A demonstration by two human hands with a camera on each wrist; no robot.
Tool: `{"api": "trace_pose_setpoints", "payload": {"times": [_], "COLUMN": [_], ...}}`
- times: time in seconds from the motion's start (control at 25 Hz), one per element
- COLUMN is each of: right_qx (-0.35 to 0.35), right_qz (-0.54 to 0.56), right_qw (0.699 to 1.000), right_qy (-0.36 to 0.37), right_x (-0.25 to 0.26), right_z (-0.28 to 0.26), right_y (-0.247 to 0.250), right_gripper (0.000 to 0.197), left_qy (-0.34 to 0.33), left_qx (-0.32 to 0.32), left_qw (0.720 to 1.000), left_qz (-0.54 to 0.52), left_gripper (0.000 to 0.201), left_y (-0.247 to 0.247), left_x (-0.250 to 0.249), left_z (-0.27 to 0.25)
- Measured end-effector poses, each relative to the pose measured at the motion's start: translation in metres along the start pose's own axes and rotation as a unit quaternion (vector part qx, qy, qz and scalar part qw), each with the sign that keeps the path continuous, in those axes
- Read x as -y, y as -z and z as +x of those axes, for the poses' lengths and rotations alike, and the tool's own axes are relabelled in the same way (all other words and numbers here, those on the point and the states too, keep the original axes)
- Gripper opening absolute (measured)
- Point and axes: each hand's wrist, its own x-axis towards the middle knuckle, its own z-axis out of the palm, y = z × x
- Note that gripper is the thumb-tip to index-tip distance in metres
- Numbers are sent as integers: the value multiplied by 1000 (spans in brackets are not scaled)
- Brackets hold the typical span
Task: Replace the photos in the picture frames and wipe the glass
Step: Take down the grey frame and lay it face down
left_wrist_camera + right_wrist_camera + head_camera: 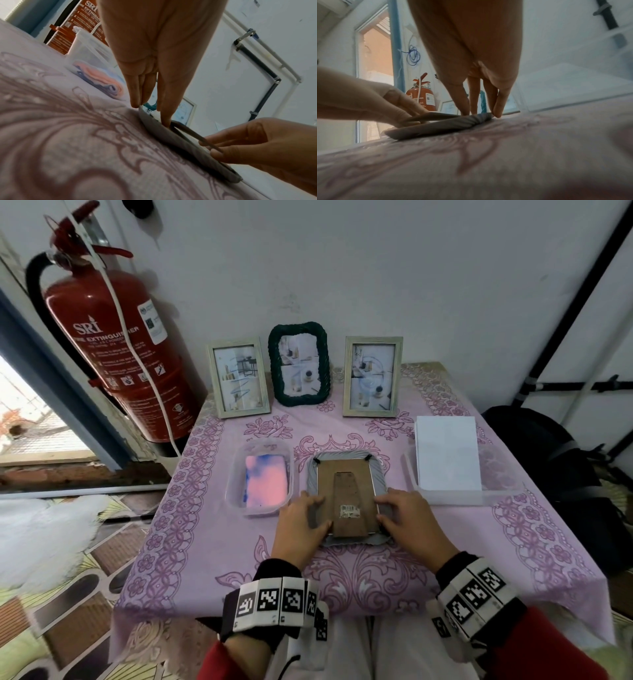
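A grey frame lies face down on the pink tablecloth, with its brown backing board and stand on top. My left hand is at the frame's left side and my right hand at its right side. Each pinches the board's near edge, which is raised a little off the frame. A pink and blue cloth lies in a clear tub. White photo sheets lean in a clear tray.
Three frames stand along the wall: a pale one, a dark green one and another pale one. A red fire extinguisher hangs at the left. A black bag sits right of the table.
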Motion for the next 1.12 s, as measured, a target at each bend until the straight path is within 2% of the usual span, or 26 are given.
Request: {"api": "trace_pose_setpoints", "payload": {"times": [0.08, 0.16, 0.24, 0.32, 0.44, 0.56, 1.12], "right_qx": [-13, -61, -116, -153, -108, -88, -119], "right_qz": [-18, -3, -19, -61, -115, -90, -71], "right_qw": [1000, 996, 987, 981, 987, 992, 988], "right_qy": [21, 71, 109, 102, 17, -24, -69], "right_x": [6, 16, 23, 20, 7, -6, -33], "right_z": [-1, -2, 1, 8, 15, 17, 16], "right_y": [1, 7, 15, 26, 36, 40, 59], "right_gripper": [26, 19, 20, 27, 44, 48, 46], "left_qy": [-31, -79, -114, -121, -57, 5, 39], "left_qx": [-29, -85, -135, -140, -87, -72, -149], "left_qw": [999, 993, 984, 979, 979, 978, 979], "left_qz": [-14, -27, 11, 87, 177, 196, 131], "left_gripper": [32, 21, 19, 24, 39, 48, 50], "left_y": [1, 5, 12, 20, 26, 29, 69], "left_x": [-7, -15, -20, -20, -13, -6, 30], "left_z": [-2, -2, 2, 10, 20, 24, 20]}}
